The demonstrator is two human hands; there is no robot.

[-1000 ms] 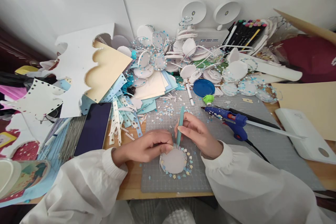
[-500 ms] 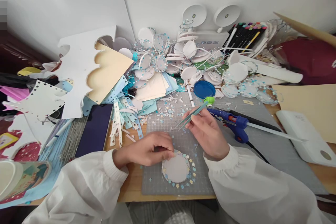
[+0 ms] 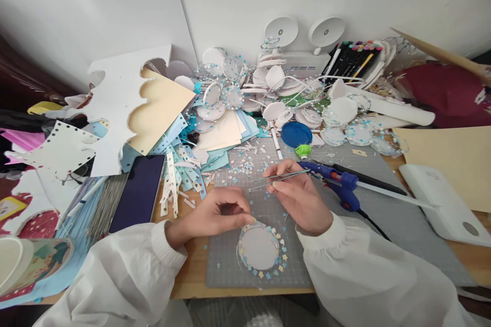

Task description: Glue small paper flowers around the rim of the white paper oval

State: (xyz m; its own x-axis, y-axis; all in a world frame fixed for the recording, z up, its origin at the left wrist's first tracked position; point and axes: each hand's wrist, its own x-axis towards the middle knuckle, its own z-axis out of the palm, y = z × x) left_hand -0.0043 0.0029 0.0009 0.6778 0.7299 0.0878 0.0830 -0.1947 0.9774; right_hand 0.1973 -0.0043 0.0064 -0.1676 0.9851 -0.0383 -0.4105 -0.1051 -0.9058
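A round white disc (image 3: 260, 248) lies near the front edge of the grey cutting mat (image 3: 222, 278), ringed by thin wire with small blue, yellow and white flowers. My left hand (image 3: 220, 212) pinches the upper left rim of this ring; what exactly is between the fingertips is too small to tell. Up and to the right of the disc, my right hand (image 3: 299, 194) holds thin tweezers (image 3: 284, 177), their tips pointing left over the mat. Small loose paper flowers (image 3: 245, 163) are scattered beyond both hands.
On the right lie a blue glue gun (image 3: 341, 180) and a white device (image 3: 445, 204). A blue lid (image 3: 296, 134) and a green cap (image 3: 303, 151) sit behind my right hand. At left are a dark phone (image 3: 137, 194), wire stems (image 3: 105, 207) and a cup (image 3: 32, 260).
My right hand has turned, so the tweezers now lie flatter and point left. My left hand stays at the ring's rim. The whole view has shifted slightly.
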